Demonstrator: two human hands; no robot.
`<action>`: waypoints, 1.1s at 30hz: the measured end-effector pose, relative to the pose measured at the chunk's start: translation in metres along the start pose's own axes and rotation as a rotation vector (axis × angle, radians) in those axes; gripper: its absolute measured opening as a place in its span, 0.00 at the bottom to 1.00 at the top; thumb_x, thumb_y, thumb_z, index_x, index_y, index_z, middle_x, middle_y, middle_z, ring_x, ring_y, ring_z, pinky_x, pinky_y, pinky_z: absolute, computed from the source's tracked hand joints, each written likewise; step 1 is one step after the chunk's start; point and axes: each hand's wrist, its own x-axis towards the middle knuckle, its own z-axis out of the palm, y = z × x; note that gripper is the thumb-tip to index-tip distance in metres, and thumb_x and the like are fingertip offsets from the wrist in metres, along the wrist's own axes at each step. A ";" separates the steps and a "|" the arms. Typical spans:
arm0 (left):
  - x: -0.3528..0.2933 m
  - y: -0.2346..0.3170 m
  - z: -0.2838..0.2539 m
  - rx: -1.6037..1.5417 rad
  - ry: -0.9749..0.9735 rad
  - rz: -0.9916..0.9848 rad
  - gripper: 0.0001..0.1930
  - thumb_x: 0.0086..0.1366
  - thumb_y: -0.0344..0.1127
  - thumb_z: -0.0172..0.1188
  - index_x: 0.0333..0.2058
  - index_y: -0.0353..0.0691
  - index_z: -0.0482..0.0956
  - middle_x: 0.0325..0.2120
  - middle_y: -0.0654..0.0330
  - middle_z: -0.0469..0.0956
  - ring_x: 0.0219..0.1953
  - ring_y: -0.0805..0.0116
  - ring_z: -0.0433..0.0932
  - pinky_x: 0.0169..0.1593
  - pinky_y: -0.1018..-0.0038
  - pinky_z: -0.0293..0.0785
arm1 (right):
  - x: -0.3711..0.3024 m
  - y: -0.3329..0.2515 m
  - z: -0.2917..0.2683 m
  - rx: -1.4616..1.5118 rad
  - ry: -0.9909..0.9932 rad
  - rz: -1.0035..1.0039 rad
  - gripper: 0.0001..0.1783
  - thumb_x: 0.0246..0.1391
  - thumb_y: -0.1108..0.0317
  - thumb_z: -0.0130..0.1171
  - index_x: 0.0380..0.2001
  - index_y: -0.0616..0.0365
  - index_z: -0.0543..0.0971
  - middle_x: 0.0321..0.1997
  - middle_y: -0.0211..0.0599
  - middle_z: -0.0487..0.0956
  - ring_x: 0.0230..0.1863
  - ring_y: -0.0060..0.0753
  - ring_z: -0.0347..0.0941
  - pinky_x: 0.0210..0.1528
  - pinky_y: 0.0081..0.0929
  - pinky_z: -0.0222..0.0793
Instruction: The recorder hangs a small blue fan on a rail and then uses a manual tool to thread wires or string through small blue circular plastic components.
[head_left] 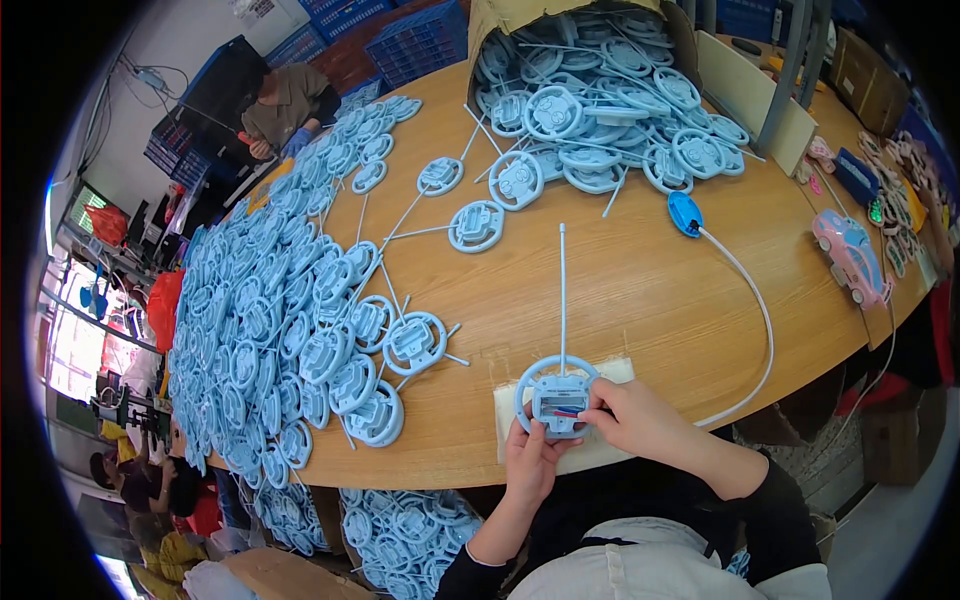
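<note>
A light-blue, steering-wheel-shaped remote controller (550, 361) lies back side up, its thin antenna (562, 290) pointing away from me. My left hand (530, 465) grips its lower left rim, thumb on top. Fingers of my right hand (630, 412) are closed at the right edge of the open battery compartment (562, 398). Something small, red and blue, shows inside by those fingertips; whether it is wires or batteries, I cannot tell. Under the controller sits a white pad (507, 430) at the table's near edge.
Many like controllers (260, 320) are heaped on the left of the wooden table (640, 300). More spill from a tipped carton (490, 18) at the back. A blue oval device (685, 213) trails a white cable. Right, a pink-blue toy car (850, 255). Someone (290, 105) works far left.
</note>
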 end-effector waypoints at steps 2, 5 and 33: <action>0.002 0.001 0.000 0.001 -0.001 -0.004 0.19 0.65 0.39 0.41 0.53 0.39 0.56 0.44 0.52 0.69 0.42 0.58 0.73 0.40 0.65 0.75 | 0.001 -0.001 -0.001 -0.014 -0.011 0.014 0.11 0.47 0.65 0.55 0.24 0.62 0.69 0.20 0.49 0.73 0.25 0.51 0.71 0.27 0.40 0.64; 0.004 0.004 -0.001 -0.029 -0.033 -0.034 0.19 0.65 0.39 0.41 0.53 0.41 0.55 0.45 0.52 0.68 0.42 0.58 0.73 0.40 0.65 0.76 | 0.004 0.005 0.004 -0.073 0.061 -0.034 0.10 0.46 0.67 0.56 0.22 0.62 0.69 0.18 0.46 0.73 0.22 0.48 0.70 0.23 0.35 0.63; 0.002 0.006 0.005 0.087 -0.022 -0.010 0.25 0.62 0.44 0.49 0.56 0.50 0.53 0.49 0.58 0.64 0.47 0.63 0.68 0.44 0.64 0.71 | 0.010 0.020 0.019 0.021 0.014 0.029 0.12 0.45 0.63 0.52 0.25 0.63 0.70 0.22 0.53 0.73 0.28 0.54 0.71 0.30 0.44 0.64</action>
